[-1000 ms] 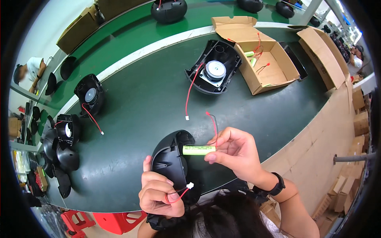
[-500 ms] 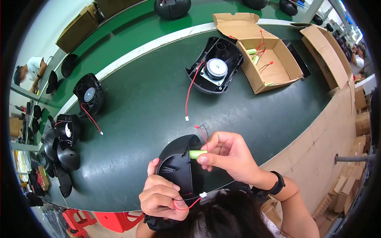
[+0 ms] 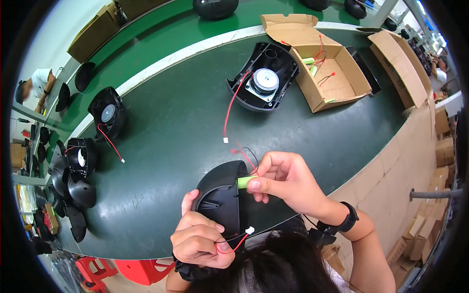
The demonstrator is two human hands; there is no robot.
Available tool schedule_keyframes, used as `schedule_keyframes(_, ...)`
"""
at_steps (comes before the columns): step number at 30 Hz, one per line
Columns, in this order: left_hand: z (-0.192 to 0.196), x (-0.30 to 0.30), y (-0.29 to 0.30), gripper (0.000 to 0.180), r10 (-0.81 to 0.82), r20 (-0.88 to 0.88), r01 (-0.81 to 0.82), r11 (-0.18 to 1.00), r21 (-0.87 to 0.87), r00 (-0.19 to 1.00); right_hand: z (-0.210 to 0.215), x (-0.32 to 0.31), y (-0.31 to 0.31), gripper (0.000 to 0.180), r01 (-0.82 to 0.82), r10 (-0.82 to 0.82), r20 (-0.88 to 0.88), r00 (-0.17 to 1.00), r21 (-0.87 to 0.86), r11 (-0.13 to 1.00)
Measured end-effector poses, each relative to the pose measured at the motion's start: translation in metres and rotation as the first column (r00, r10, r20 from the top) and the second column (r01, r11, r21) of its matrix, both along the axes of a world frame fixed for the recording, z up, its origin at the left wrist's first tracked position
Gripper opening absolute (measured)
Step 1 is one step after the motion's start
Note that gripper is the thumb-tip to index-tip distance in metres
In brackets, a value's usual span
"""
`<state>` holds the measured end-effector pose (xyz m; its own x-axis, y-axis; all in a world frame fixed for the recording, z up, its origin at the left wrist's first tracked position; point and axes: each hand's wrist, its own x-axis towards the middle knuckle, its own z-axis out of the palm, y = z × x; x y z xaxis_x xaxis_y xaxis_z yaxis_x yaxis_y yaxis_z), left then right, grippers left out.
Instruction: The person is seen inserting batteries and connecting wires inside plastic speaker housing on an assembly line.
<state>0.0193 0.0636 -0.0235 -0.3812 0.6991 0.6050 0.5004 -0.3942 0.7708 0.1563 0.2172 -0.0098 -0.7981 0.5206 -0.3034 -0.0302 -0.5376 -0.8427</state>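
Observation:
My left hand (image 3: 199, 240) grips the near end of a black plastic speaker shell (image 3: 221, 194) and pinches a thin red and black wire with a white plug (image 3: 249, 230). My right hand (image 3: 288, 179) holds a green cylindrical battery (image 3: 245, 181) and presses it into the shell's right edge; only its end shows. Red and black battery leads (image 3: 245, 155) loop up just above my right fingers. The shell is lifted over the near edge of the dark conveyor belt (image 3: 171, 127).
An open speaker half with a round driver and red wire (image 3: 264, 78) lies at the belt's far side. An open cardboard box (image 3: 325, 68) with green batteries sits to its right. More speaker halves (image 3: 105, 115) line the left. A person (image 3: 36, 85) stands far left.
My right hand has brought the green battery left and down into the shell, so most of it is now hidden. My left hand has shifted slightly right with the wire plug.

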Motion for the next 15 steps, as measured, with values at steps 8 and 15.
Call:
schedule_keyframes(8, -0.0042, -0.0024, -0.0018, 0.025, 0.030, 0.045, -0.030, 1.000, 0.006, 0.999, -0.0066, -0.0032, -0.0030, 0.020, -0.020, 0.020, -0.059, 0.998, 0.004, 1.000)
schedule_keyframes(15, -0.0020, -0.0056, -0.0036, 0.025, -0.013, 0.013, 0.014, 1.000, -0.026, 1.000, -0.0078, -0.0024, 0.0017, 0.027, -0.030, 0.049, -0.048, 0.998, 0.331, 0.943)
